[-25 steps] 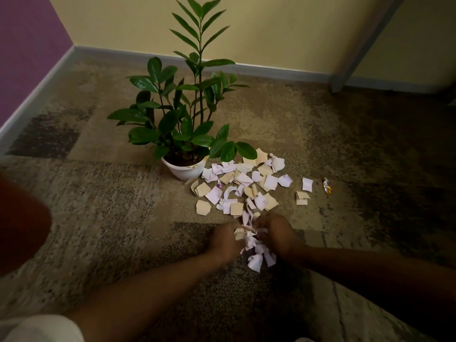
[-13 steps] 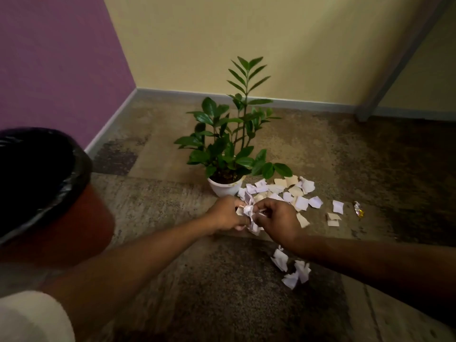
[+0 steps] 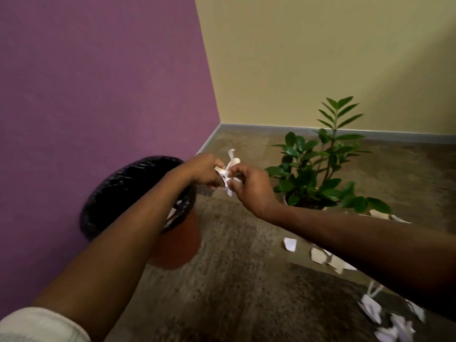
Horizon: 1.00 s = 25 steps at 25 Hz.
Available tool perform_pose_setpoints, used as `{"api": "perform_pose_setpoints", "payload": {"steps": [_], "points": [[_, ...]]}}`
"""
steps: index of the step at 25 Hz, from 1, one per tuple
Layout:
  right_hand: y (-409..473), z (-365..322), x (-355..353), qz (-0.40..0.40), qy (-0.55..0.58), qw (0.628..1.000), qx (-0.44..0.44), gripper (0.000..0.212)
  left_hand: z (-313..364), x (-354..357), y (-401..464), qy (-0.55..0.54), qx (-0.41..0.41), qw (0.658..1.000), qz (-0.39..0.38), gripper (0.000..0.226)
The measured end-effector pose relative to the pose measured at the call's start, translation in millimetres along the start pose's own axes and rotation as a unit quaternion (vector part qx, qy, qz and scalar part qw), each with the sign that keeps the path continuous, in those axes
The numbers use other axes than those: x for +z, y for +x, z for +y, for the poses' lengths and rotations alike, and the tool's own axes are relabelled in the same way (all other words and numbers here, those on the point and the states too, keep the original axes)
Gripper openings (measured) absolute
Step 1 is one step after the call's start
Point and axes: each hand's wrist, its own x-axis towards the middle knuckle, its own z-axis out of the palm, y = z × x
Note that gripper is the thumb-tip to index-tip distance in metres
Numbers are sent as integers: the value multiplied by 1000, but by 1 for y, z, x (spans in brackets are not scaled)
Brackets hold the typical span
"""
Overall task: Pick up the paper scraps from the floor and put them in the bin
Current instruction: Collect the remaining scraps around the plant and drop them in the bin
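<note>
Left hand (image 3: 204, 172) and right hand (image 3: 249, 186) together pinch a bunch of paper scraps (image 3: 228, 172) in the air, just right of the black-lined bin (image 3: 118, 183); more scraps (image 3: 370, 308) lie on the carpet (image 3: 234, 280) near the potted plant (image 3: 320, 174)

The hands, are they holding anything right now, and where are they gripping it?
Both the left hand and right hand pinch one bunch of paper scraps between them, gripping its sides; loose ends stick out above and below.

Bin (image 3: 118, 183) partly hidden behind left forearm; scraps (image 3: 392, 327) below right forearm blurred, cut off by frame edge.
</note>
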Motion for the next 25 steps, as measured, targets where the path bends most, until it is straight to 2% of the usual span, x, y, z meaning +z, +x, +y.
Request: {"api": "perform_pose_setpoints", "payload": {"steps": [5,9,12,14,16,19,22,25], "points": [[37,-54,72,-53,-4,992,-113,18,-70,-57,-32,15,-83,995,53,10],[44,-72,114,-133,-32,981,-139,23,-113,-65,-55,5,-144,987,66,13],[45,-70,127,-221,-102,961,-129,33,-136,-58,-59,99,-177,978,43,17],[45,-67,126,-254,-73,958,-112,38,-141,-54,-57,126,-194,973,17,17],[44,-65,122,-254,-30,960,-112,37,-143,-51,-53,107,-210,972,9,18],[46,-63,116,-225,-11,962,-155,33,-141,-48,-46,74,-242,967,20,33],[48,-69,113,-221,75,969,-77,36,-138,-50,-44,58,-254,965,31,33],[52,-75,108,-225,155,962,-21,35,-131,-52,-43,32,-249,967,42,28]]}}
